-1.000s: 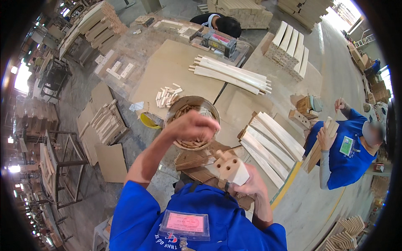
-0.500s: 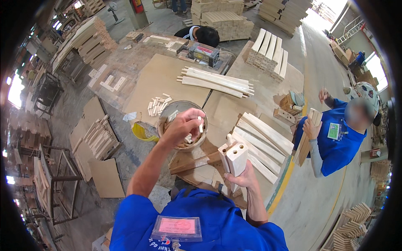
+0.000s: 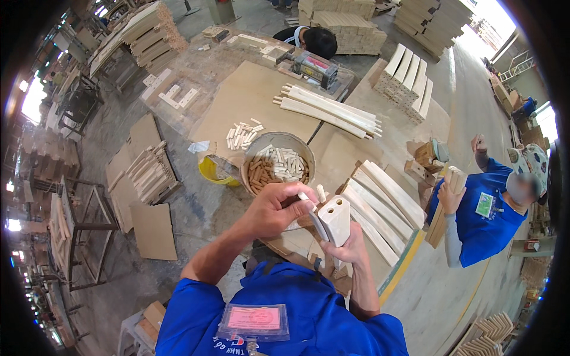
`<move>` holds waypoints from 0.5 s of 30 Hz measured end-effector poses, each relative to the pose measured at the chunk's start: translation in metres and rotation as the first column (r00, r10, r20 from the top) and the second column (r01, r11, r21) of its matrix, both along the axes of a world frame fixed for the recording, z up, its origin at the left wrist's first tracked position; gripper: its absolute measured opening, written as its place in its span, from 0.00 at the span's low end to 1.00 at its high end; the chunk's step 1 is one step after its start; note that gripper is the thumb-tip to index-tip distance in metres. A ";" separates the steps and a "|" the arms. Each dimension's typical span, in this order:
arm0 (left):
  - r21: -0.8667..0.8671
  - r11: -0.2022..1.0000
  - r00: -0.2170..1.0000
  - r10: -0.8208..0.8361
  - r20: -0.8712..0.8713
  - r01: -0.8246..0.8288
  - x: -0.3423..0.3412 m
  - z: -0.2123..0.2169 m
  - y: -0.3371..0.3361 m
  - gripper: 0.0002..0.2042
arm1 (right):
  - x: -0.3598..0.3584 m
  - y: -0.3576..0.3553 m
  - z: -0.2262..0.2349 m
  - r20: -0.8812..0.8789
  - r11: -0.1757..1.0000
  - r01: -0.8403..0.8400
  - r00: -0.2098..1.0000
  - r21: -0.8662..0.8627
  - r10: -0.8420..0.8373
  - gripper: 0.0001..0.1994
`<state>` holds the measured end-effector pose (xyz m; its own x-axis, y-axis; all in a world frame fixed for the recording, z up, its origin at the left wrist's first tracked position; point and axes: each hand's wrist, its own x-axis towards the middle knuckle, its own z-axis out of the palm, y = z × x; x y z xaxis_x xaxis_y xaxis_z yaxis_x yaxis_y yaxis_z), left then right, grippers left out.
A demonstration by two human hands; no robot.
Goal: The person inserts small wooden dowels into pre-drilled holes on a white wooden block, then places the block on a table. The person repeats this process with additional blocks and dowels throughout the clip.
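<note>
My right hand [image 3: 350, 248] grips a pale wooden block [image 3: 336, 218] held upright, its top end showing two drilled holes. My left hand [image 3: 276, 208] is closed on several small wooden dowels [image 3: 311, 197], held right beside the block's top. Just beyond the hands stands a round bucket [image 3: 259, 149] holding many short dowels [image 3: 279, 166]. The block hides part of my right fingers.
Long pale wooden rails [image 3: 380, 204] lie stacked to the right of the hands, more rails [image 3: 329, 110] and loose dowels [image 3: 242, 134] rest on the brown board beyond. A person in blue [image 3: 484, 213] stands at right holding a wooden piece. A yellow bowl [image 3: 215, 172] sits left of the bucket.
My left hand left the bucket with dowels and came to the block's top. My right hand lifted the block slightly toward the centre.
</note>
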<state>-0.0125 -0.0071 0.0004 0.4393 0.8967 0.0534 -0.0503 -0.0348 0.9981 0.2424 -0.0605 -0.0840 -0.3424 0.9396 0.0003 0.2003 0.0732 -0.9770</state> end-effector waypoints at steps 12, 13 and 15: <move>0.091 0.996 0.976 -0.001 -0.220 0.021 -0.007 -0.032 0.000 0.09 | -0.006 -0.015 -0.005 0.131 0.997 0.083 0.988 -0.004 -0.081 0.38; 0.113 0.990 0.993 -0.078 -0.089 0.088 -0.010 -0.046 0.015 0.11 | -0.007 -0.014 -0.005 0.154 0.995 0.092 0.984 -0.039 -0.085 0.38; -0.401 0.897 0.983 -0.179 0.047 0.183 -0.027 -0.065 0.061 0.13 | -0.005 -0.012 -0.010 0.159 0.985 0.149 0.978 -0.089 -0.134 0.37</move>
<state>-0.0396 0.0543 -0.0642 0.5974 0.7475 -0.2906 -0.0258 0.3800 0.9246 0.2376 -0.0727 -0.0935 -0.1950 0.9710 -0.1381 0.3483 -0.0630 -0.9353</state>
